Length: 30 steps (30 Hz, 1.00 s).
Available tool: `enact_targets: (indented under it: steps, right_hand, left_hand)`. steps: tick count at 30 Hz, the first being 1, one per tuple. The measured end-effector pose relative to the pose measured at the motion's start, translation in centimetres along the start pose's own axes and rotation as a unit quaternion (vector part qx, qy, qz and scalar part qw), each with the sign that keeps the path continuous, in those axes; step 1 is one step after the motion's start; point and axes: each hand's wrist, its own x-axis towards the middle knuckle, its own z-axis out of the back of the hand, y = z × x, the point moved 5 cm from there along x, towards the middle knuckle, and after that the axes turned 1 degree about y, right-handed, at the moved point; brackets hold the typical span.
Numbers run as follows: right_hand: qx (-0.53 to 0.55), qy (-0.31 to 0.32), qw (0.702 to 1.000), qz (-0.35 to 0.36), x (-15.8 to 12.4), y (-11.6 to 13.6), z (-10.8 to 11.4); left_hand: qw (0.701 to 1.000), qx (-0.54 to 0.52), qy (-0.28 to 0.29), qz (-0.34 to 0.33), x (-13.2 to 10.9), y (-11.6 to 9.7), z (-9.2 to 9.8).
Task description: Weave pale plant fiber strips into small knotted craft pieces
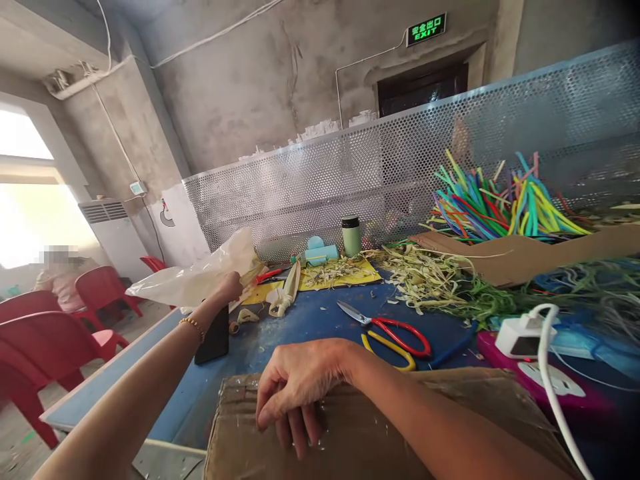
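The translucent plastic bag (200, 270) is located at the far left part of the blue surface (300, 320). Its long axis is laid obliquely: the narrow end is pointed toward the near left, past the surface edge, and the raised, crumpled end is pointed toward the far right. The left grip (233, 288) is extended to the near side of the crumpled end. Whether the bag is pinched or only touched cannot be told, as the fingers are largely hidden.

The right grip (305, 377) is positioned palm down over the taped cardboard box (250, 447). Its fingers are loosely bent and directed downward, and nothing is seen to be held. Contact with the box cannot be confirmed.

A dark flat object (215, 337) is placed just below the left wrist. Beyond the right grip, red-handled scissors (377, 323) are laid with the blades pointed to the far left and the handles to the near right. A yellow-handled tool (407, 363) is set just beside them, partly covered by the right forearm.
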Motion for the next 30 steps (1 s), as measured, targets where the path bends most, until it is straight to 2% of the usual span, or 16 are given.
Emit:
enact_targets:
  steps: [3, 4, 5, 7, 8, 9, 10, 12, 15, 17, 18, 20, 22, 25, 27, 30]
  right_hand:
    - [0.023, -0.020, 0.999, 0.026, -0.9, 0.5, 0.8]
    - [0.031, -0.055, 0.997, 0.052, -1.3, 0.7, 1.6]
    - [0.035, -0.118, 0.989, 0.088, -2.0, 1.0, 2.8]
    - [0.043, -0.310, 0.935, 0.164, -4.0, 1.4, 6.0]
    - [0.052, -0.409, 0.894, 0.178, -5.1, 1.2, 7.6]
    - [0.064, -0.496, 0.847, 0.180, -6.2, 0.8, 8.9]
    - [0.071, -0.560, 0.806, 0.176, -7.1, 0.4, 9.9]
    - [0.063, -0.625, 0.754, 0.190, -8.1, 0.0, 11.3]
    - [0.032, -0.692, 0.688, 0.216, -9.2, -0.3, 12.3]
    - [0.030, -0.729, 0.646, 0.225, -10.2, -0.5, 12.7]
    - [0.038, -0.740, 0.631, 0.229, -10.7, -0.7, 12.9]
    - [0.066, -0.750, 0.614, 0.237, -11.5, -1.0, 13.3]
    - [0.089, -0.751, 0.611, 0.233, -12.0, -1.4, 13.5]
    - [0.095, -0.751, 0.617, 0.218, -12.0, -1.7, 13.5]
    - [0.088, -0.739, 0.633, 0.212, -11.5, -1.7, 13.4]
    - [0.073, -0.731, 0.648, 0.202, -11.0, -1.5, 13.2]
  left_hand:
    - [0.997, 0.064, -0.012, -0.033, -1.4, -1.6, 0.2]
    - [0.996, 0.072, -0.011, -0.047, -2.1, -2.3, -0.2]
    - [0.995, 0.076, -0.006, -0.060, -2.9, -3.1, -0.8]
    - [0.994, 0.075, 0.017, -0.082, -5.0, -4.7, -2.8]
    - [0.992, 0.069, 0.042, -0.097, -6.2, -5.7, -4.0]
    - [0.986, 0.050, 0.099, -0.126, -7.6, -6.8, -5.6]
    - [0.977, 0.034, 0.148, -0.151, -9.0, -7.9, -7.1]
    - [0.961, 0.036, 0.215, -0.167, -11.3, -9.6, -9.2]
    - [0.941, 0.087, 0.299, -0.131, -12.3, -10.5, -10.6]
    - [0.928, 0.150, 0.313, -0.134, -11.4, -10.3, -10.4]
    - [0.929, 0.185, 0.279, -0.159, -10.4, -10.1, -10.0]
    - [0.931, 0.248, 0.172, -0.205, -8.3, -9.3, -9.2]
    - [0.939, 0.259, 0.081, -0.211, -6.8, -7.5, -9.1]
    - [0.943, 0.254, 0.063, -0.205, -5.7, -4.0, -11.0]
    - [0.945, 0.251, 0.054, -0.201, -5.4, -2.1, -12.0]
    - [0.945, 0.257, 0.036, -0.201, -4.5, -0.3, -12.0]
